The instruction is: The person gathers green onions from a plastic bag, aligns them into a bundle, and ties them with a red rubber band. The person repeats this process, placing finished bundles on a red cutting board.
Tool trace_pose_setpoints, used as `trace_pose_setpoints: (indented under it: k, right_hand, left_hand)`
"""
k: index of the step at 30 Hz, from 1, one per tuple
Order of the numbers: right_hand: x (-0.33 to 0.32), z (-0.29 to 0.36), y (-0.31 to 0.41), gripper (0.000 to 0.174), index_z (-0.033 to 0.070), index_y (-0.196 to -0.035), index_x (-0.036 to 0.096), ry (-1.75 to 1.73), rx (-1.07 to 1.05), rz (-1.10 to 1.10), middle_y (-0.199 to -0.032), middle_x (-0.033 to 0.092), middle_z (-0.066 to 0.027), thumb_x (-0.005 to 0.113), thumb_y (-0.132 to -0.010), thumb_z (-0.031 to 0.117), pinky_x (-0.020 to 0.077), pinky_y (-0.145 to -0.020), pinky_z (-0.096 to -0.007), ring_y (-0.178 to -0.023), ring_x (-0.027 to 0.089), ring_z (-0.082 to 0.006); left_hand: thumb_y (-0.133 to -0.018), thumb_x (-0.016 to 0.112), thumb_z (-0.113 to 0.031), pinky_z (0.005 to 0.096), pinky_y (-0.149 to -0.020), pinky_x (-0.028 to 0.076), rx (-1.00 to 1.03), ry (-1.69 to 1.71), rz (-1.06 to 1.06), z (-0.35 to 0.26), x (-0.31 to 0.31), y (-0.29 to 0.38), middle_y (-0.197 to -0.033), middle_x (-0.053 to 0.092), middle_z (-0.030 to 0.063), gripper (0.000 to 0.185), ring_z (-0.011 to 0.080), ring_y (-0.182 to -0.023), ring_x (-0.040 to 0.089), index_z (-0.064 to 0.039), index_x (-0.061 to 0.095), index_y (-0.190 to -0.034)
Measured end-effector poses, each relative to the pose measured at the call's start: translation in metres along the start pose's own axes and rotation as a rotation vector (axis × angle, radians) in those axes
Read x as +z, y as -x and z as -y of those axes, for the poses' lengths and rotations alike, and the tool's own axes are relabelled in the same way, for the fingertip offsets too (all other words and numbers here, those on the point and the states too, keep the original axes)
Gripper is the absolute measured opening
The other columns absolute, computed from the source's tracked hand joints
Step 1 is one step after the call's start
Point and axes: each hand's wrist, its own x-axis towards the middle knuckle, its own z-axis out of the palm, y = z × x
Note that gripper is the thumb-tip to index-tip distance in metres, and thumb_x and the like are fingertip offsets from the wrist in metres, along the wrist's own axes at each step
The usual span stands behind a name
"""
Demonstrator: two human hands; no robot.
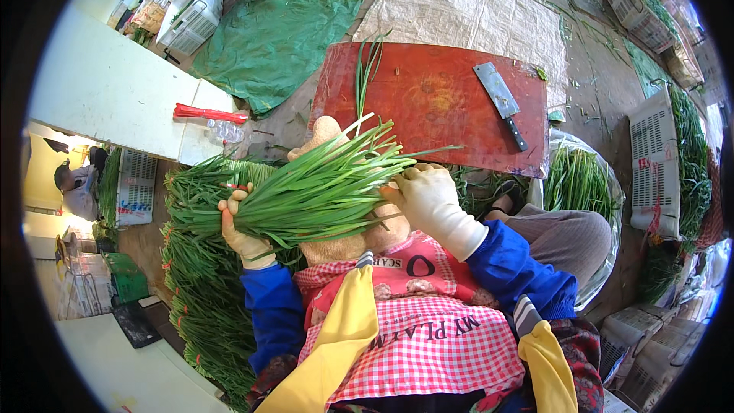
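My left hand, partly in a pale glove, grips a thick bunch of long green leaves, likely garlic chives, at its left end. The bunch lies across above my lap, its other ends fanning to the right. My right hand, in a whitish glove, is at those right ends with its fingers bent; whether it pinches any leaves is hidden. Beyond the hands is a red board with a cleaver on its right part. A few loose leaves lie over the board's left part.
Tied green bunches are stacked at my left. Red ties and a clear plastic bottle rest on a white ledge. A lined tub of greens and a white crate stand right. A person is far left.
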Motion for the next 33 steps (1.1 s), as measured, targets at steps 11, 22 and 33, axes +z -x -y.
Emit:
trace_pose_setpoints:
  k: [11, 22, 33]
  right_hand:
    - [-0.001, 0.010, -0.007, 0.036, 0.010, -0.101, 0.075, -0.639, 0.230, 0.362, -0.093, 0.074, -0.0170, 0.067, -0.091, 0.043, 0.0559, -0.077, -0.0466, -0.085, 0.071, -0.0367]
    - [-0.008, 0.013, 0.010, 0.035, 0.009, -0.095, 0.077, -0.690, 0.234, 0.388, -0.090, 0.074, -0.0169, 0.066, -0.092, 0.042, 0.0556, -0.078, -0.0449, -0.084, 0.070, -0.0368]
    - [0.033, -0.044, 0.026, 0.040, 0.009, -0.087, 0.076, -0.240, 0.345, 0.439, -0.089, 0.073, -0.0176, 0.059, -0.089, 0.045, 0.0567, -0.080, -0.0459, -0.088, 0.071, -0.0381]
  left_hand:
    - [-0.101, 0.058, -0.018, 0.0504, -0.120, 0.033, -0.047, 0.007, -0.031, -0.002, 0.000, 0.009, -0.090, 0.061, -0.0056, 0.008, 0.0210, -0.115, 0.061, -0.015, 0.065, -0.104]
    - [-0.102, 0.059, -0.020, 0.0469, -0.120, 0.035, -0.129, 0.106, -0.048, 0.000, -0.005, 0.014, -0.092, 0.063, -0.0043, 0.014, 0.0215, -0.117, 0.061, -0.013, 0.070, -0.107]
    - [-0.103, 0.056, -0.025, 0.0472, -0.117, 0.038, -0.287, 0.147, -0.028, -0.003, -0.013, 0.017, -0.102, 0.069, -0.0025, 0.018, 0.0210, -0.119, 0.060, -0.013, 0.070, -0.104]
